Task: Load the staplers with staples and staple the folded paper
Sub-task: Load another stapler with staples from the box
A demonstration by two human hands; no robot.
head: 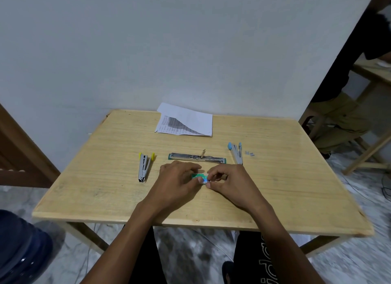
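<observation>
At centre of wooden surface [95,188]: small green staple box [197,175], gripped from both sides. Left hand [179,178] at its 9 o'clock, fingers curled over the box, thumb at the near edge. Right hand [226,180] at its 3 o'clock, fingers narrow, pinching the box's right end between thumb and forefinger. Cannot tell whether box open or closed; too blurred.

Just past the box at 12 o'clock: long green-based stapler [196,157], opened out flat, metal rail up, lying crosswise. At 10 o'clock, apart from the hands: yellow-tipped stapler [145,165], spread in a V, hinge toward the near edge. At 2 o'clock: blue-tipped stapler [236,151], likewise spread, hinge end near the right hand's knuckles. Just beside it, on its 3 o'clock side: loose staple strips [249,153], grey, small. Far edge, 12 o'clock: folded paper [186,121], printed, one corner turned over, slightly overhanging.

Off the surface: blue water jug [21,247] on floor at 7 o'clock; second person [338,114], dark top, khaki trousers, at 2 o'clock beside another wooden table [376,72].
</observation>
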